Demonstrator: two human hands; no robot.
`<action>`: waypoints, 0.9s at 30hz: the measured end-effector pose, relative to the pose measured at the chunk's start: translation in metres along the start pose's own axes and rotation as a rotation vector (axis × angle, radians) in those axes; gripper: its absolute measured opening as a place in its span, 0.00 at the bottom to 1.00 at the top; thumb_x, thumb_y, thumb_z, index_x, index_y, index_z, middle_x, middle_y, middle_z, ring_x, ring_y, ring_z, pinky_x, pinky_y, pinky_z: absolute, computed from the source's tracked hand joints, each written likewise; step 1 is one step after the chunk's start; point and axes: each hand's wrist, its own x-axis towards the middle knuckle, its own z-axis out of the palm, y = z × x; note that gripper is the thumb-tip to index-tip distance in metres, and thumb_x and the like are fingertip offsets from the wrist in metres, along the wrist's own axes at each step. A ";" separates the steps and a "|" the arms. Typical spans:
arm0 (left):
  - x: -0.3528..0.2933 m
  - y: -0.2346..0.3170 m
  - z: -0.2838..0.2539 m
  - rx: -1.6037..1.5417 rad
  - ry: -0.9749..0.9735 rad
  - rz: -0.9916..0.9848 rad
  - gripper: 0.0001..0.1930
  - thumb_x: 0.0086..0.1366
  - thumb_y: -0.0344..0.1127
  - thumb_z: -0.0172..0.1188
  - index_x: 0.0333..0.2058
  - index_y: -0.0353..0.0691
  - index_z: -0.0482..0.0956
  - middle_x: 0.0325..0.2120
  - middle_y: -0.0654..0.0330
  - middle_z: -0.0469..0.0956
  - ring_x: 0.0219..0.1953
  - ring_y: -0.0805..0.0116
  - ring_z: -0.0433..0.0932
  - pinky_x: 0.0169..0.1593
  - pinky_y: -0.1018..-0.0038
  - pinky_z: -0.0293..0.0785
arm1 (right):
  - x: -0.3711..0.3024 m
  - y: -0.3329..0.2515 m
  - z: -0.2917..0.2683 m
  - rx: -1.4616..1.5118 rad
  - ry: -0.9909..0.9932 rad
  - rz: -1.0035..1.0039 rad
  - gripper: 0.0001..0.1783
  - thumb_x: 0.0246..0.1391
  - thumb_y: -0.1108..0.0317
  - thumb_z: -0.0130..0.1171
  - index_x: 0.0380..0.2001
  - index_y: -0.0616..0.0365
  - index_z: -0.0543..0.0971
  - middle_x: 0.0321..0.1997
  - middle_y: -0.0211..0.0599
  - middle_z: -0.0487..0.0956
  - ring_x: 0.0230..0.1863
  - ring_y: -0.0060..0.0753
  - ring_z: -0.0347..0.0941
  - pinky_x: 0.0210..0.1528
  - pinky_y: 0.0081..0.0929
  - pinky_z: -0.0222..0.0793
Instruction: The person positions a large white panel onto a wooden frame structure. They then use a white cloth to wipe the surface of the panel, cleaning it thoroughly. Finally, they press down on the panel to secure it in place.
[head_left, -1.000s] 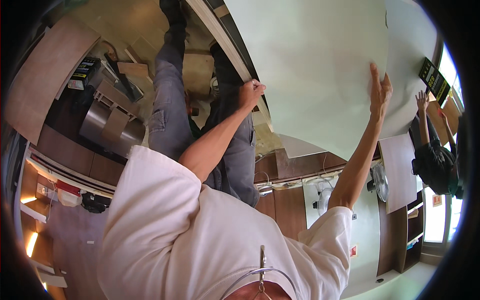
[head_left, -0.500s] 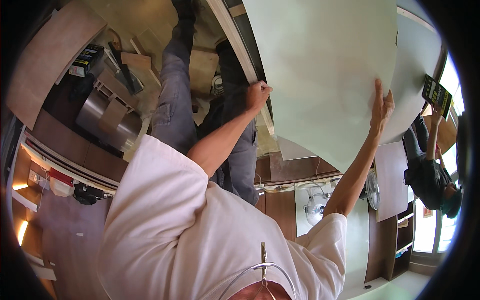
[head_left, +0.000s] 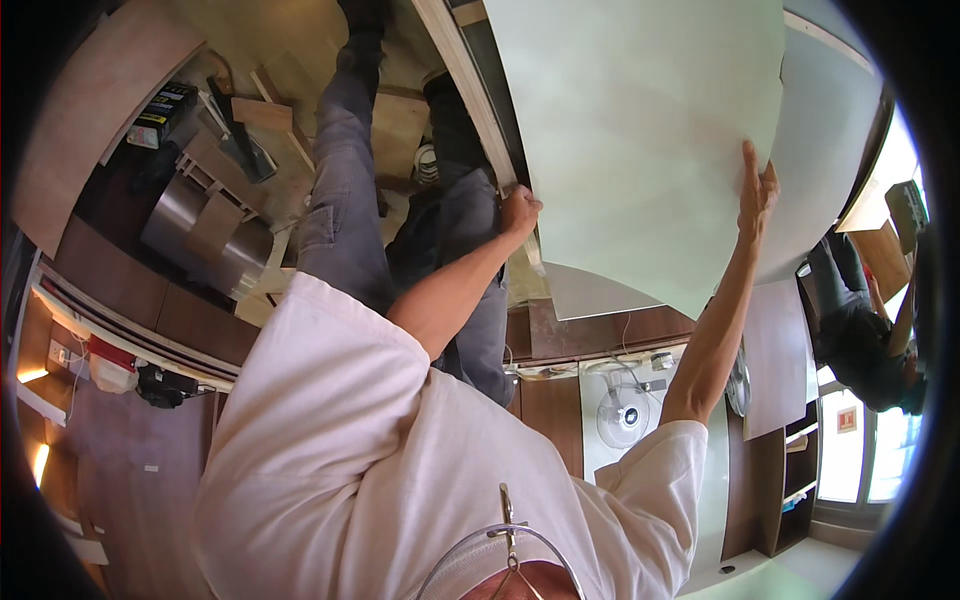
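Head view: the left hand (head_left: 520,212) grips the pale green sheet's (head_left: 640,140) edge, while the right hand (head_left: 757,190) presses flat, fingers open, on its other edge.

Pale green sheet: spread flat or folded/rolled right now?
Spread flat. The pale green sheet shows one smooth, uncreased face; the left hand grips its left edge, and the right hand lies open-palmed against its right edge.

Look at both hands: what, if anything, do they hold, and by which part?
A pale sheet: left hand grips its left edge, right hand presses flat near its right edge.
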 end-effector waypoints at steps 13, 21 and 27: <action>-0.012 0.009 0.004 -0.008 0.132 0.069 0.09 0.57 0.35 0.64 0.30 0.39 0.74 0.25 0.52 0.81 0.31 0.50 0.81 0.37 0.58 0.74 | 0.017 0.022 0.001 -0.004 -0.025 0.028 0.34 0.53 0.38 0.62 0.40 0.65 0.81 0.17 0.21 0.62 0.20 0.17 0.53 0.23 0.21 0.54; 0.006 -0.028 0.021 0.155 0.235 0.425 0.11 0.61 0.37 0.58 0.39 0.37 0.75 0.31 0.46 0.77 0.37 0.45 0.77 0.41 0.55 0.72 | 0.032 0.055 0.017 0.057 0.000 -0.189 0.28 0.60 0.48 0.57 0.47 0.66 0.80 0.38 0.48 0.83 0.40 0.38 0.78 0.46 0.38 0.72; -0.003 -0.012 0.012 0.194 0.052 0.134 0.14 0.56 0.43 0.63 0.31 0.37 0.76 0.27 0.51 0.81 0.31 0.52 0.81 0.38 0.59 0.75 | 0.030 0.041 0.008 0.087 -0.035 0.018 0.31 0.58 0.44 0.61 0.39 0.69 0.79 0.22 0.29 0.75 0.23 0.21 0.66 0.25 0.26 0.62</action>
